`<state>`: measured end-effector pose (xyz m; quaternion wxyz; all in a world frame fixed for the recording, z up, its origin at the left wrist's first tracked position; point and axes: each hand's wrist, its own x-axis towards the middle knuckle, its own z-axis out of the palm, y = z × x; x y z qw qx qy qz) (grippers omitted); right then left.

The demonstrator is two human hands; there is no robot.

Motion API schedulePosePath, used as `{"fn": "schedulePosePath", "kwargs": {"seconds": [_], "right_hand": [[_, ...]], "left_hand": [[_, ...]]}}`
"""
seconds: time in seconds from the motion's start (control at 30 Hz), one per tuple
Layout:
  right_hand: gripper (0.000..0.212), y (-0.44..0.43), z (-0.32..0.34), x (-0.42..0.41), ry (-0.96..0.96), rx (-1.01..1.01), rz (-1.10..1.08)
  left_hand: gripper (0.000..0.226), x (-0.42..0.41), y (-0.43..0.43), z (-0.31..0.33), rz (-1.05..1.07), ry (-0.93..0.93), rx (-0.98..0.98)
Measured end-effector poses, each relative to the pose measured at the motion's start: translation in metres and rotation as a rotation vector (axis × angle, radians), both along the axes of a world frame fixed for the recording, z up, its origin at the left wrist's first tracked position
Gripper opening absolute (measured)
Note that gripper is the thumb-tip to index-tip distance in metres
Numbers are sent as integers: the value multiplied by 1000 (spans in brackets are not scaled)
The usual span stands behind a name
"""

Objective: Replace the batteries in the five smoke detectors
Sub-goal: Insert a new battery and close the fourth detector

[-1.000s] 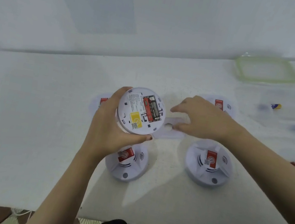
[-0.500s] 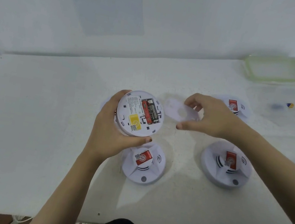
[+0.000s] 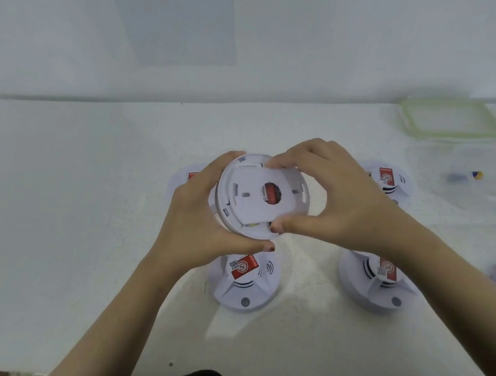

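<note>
**Item:** detector (image 3: 226, 184), held back-up above worktop (image 3: 65, 238), centre.
**Grips:** L hand (image 3: 196, 228) grip wraps its rim. R hand (image 3: 340, 204) grip pinches plate (image 3: 250, 203) onto it, fingertips at top edge, thumb at bottom.
**Handling (est.):** light, rigid plastic, smooth; clips prob. fragile. Hold by rim, twist gently.
**Obscured:**
- Battery bay under plate; only red patch (image 3: 270, 191) shows.
- Rear-left unit (image 3: 187, 177) behind L hand.
- Tub (image 3: 489, 184) contents blurred.

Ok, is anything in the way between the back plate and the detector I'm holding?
Nothing visible. The back plate rests against the detector, pinched by the right hand, while the left hand grips the detector's rim. Only a red part shows through the plate's round hole.
</note>
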<state>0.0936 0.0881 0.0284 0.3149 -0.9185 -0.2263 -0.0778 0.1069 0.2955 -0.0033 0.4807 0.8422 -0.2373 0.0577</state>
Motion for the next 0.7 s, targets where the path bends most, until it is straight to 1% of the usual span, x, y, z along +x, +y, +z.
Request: {"fn": "schedulePosePath", "kwargs": {"seconds": [0.13,0.33,0.43,0.53,0.7], "right_hand": [[64,-2,1,0,-12,-33,-8],[65,-5,-1,0,-15,-6,1],[64,-5,-1,-1,-12,-27,17],[63,-5,0,-2,-2,-39,19],[59,-6,0,-6,32,15,-18]], "left_hand": [[92,-1,0,2,-27,-18,-9],[96,-1,0,5,-43,4,-31],[93,-1,-2,7,-60,34,-41],[98,-2,-5,7,-68,54,-28],[98,-4,-7,8,-59,73,-10]]}}
